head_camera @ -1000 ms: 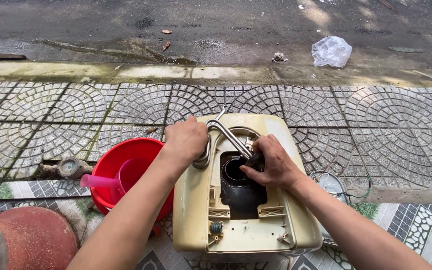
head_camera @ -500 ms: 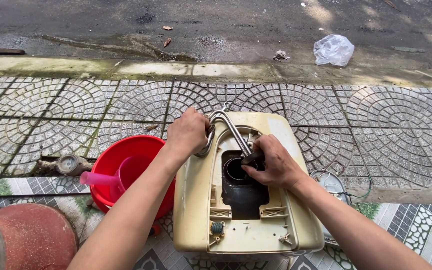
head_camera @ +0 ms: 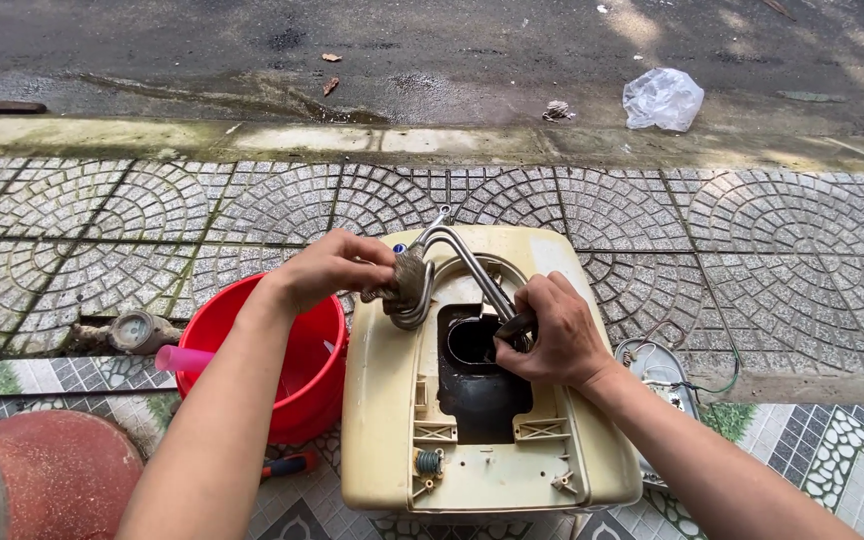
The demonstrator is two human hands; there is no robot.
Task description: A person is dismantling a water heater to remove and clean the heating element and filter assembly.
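Note:
A cream plastic appliance housing (head_camera: 382,400) lies on the paving with a dark round opening (head_camera: 474,345) in its middle. A bent metal tube element (head_camera: 457,262) sticks up out of that opening. My left hand (head_camera: 337,268) grips the crusty looped end of the element above the housing's left top edge. My right hand (head_camera: 552,330) holds the element's lower end at the rim of the opening.
A red bucket (head_camera: 297,345) with a pink scoop handle (head_camera: 184,359) stands left of the housing. A round gauge part (head_camera: 135,331) lies further left. A cover with wires (head_camera: 664,368) sits to the right. A clear plastic bag (head_camera: 662,98) lies on the road beyond the kerb.
The metal element has been drawn a little further out and tilted left. My left hand has shifted slightly left with its looped end; my right hand stays at the opening.

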